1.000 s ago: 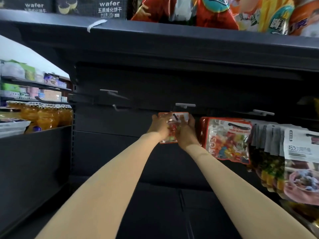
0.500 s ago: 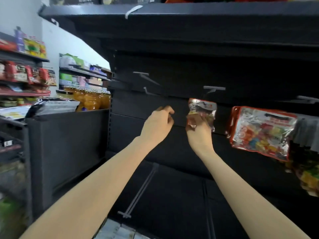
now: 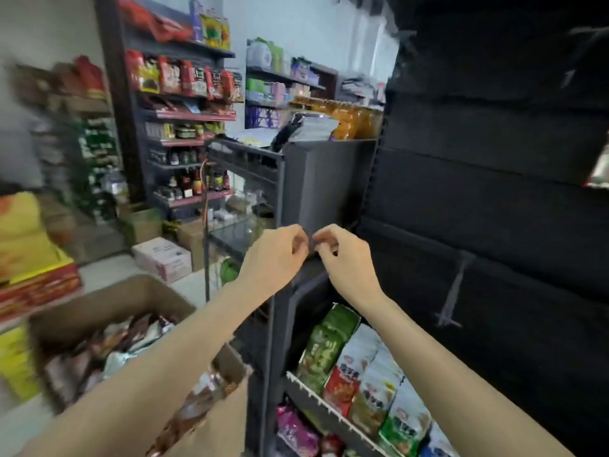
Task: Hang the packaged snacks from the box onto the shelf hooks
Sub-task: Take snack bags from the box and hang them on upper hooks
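Observation:
The cardboard box (image 3: 108, 301) stands at the lower left, holding several packaged snacks (image 3: 112, 344) in brown and silver wrappers. My left hand (image 3: 275, 257) and my right hand (image 3: 344, 257) hover side by side in mid-air, in front of the dark shelf unit (image 3: 494, 192) and above and to the right of the box. Both have loosely curled fingers and hold nothing. One blurred, bare shelf hook (image 3: 453, 293) sticks out of the back panel to the right of my right hand. The packet on its hook is out of view.
Green, white and red snack bags (image 3: 362, 367) stand in a row on the lower shelf below my right arm. A grey wire rack (image 3: 244, 179) stands behind my hands. Stocked shelves (image 3: 184, 103) and cartons on the floor (image 3: 161, 258) fill the left background.
My right hand has let go of the small packet, and both hands have dropped away from the hooks. The view has swung left and down, bringing the box into sight.

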